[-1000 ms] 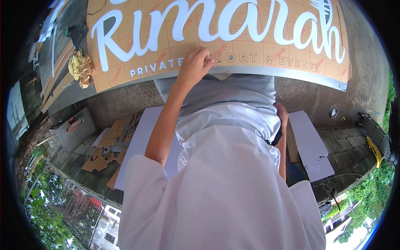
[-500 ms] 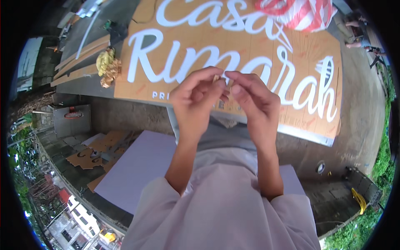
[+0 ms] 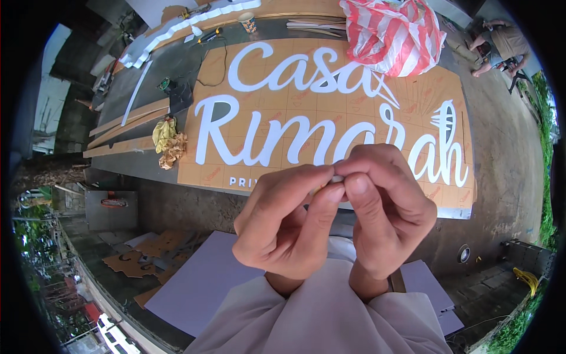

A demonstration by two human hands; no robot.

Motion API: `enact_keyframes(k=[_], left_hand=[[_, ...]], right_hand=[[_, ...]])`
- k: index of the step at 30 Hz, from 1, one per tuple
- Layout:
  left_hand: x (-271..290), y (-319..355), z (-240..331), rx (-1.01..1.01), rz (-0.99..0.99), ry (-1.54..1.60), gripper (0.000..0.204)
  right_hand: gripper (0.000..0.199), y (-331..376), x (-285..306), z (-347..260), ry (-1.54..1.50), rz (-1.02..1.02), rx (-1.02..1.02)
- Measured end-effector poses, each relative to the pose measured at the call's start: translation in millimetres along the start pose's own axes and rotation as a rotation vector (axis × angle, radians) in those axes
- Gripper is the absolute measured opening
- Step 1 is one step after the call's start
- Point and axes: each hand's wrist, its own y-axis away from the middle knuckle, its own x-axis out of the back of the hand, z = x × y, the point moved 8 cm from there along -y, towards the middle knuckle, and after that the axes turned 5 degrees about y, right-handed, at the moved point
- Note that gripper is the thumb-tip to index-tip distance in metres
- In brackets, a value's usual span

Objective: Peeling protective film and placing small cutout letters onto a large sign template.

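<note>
Close in front of me, my left hand (image 3: 286, 218) and my right hand (image 3: 389, 203) meet at the fingertips. Thumb and forefinger of each are pinched together on a tiny whitish piece (image 3: 337, 179), mostly hidden by the fingers and too small to name. Beyond them a brown sign board (image 3: 259, 109) lies flat on the table, bearing large white cut-out letters (image 3: 207, 133). My hands cover part of its lower lettering.
A red-and-white striped plastic bag (image 3: 395, 38) sits at the board's far right corner. Left of the board are crumpled yellow and brown paper (image 3: 171, 150) and wooden strips (image 3: 121, 144). A paper cup (image 3: 248, 23) stands behind. Pale sheets (image 3: 200, 283) lie below. Another person (image 3: 501, 47) is far right.
Both hands have come nearer to me and lower in the picture, still pinched together. The view has tilted, showing more of the table's far side and the cup.
</note>
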Motion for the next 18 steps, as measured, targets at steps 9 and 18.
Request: enact_keyframes(k=[9, 18], left_hand=[[0.0, 7.5, 10.2, -0.005, 0.004, 0.007, 0.025], [-4.7, 19.8, 12.0, -0.011, 0.015, 0.003, 0.023]], right_hand=[[0.013, 12.4, 0.4, -7.4, 0.007, -0.010, 0.041], [0.017, 21.8, 12.0, -7.4, 0.004, 0.033, 0.012]])
